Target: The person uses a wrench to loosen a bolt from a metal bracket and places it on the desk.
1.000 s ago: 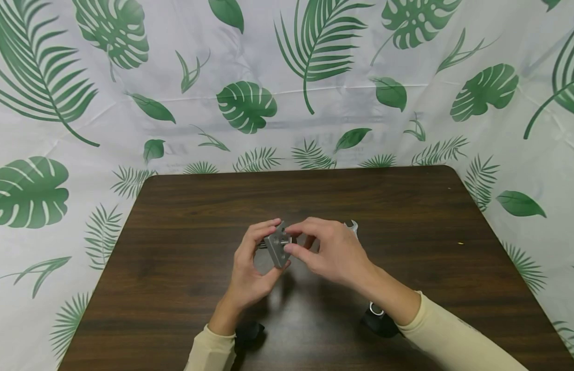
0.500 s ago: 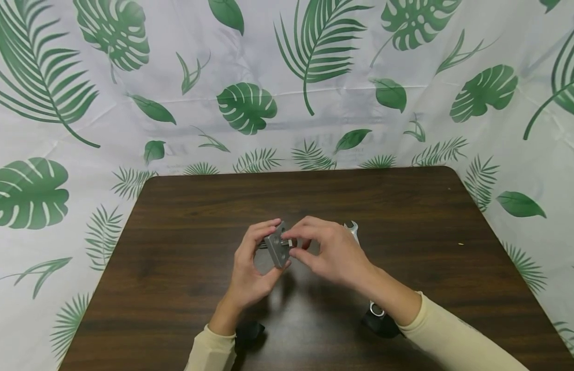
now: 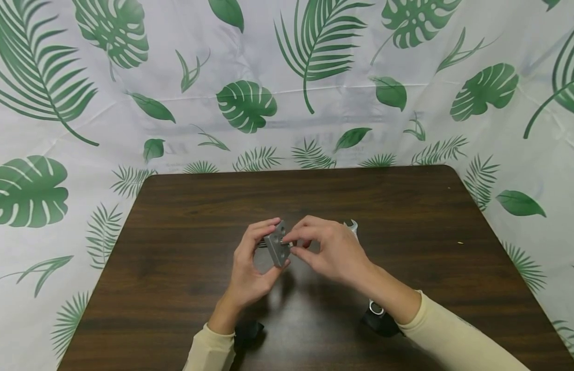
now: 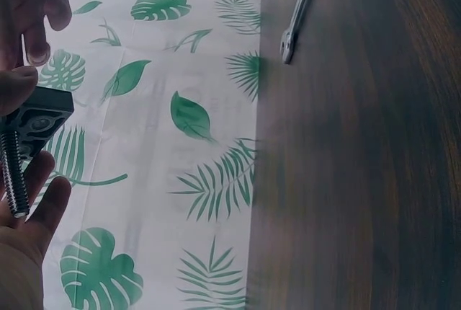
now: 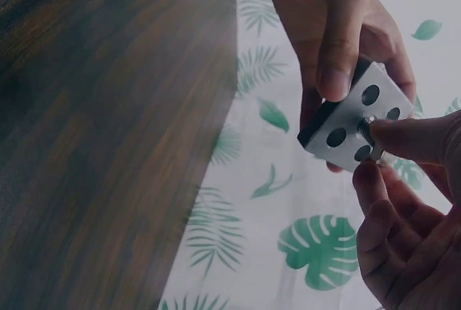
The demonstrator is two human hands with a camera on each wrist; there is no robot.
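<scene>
My left hand (image 3: 251, 265) holds a small grey metal block (image 3: 276, 250) by its edges above the table, thumb below and fingers above. Several round holes show in the block's face in the right wrist view. A bolt (image 5: 366, 131) passes through the middle of it, and its threaded shank (image 4: 13, 180) sticks out on the far side in the left wrist view. Thumb and fingertips of my right hand (image 3: 335, 250) pinch the bolt's head end, which they partly hide.
A combination wrench (image 3: 353, 226) lies on the dark wooden table (image 3: 198, 206), partly hidden under my right forearm. Dark objects (image 3: 249, 331) sit by both wrists. A leaf-patterned white sheet (image 3: 287, 129) hangs behind the table.
My right thumb and fingertips have shifted slightly around the bolt's head. The left hand and block stay almost still.
</scene>
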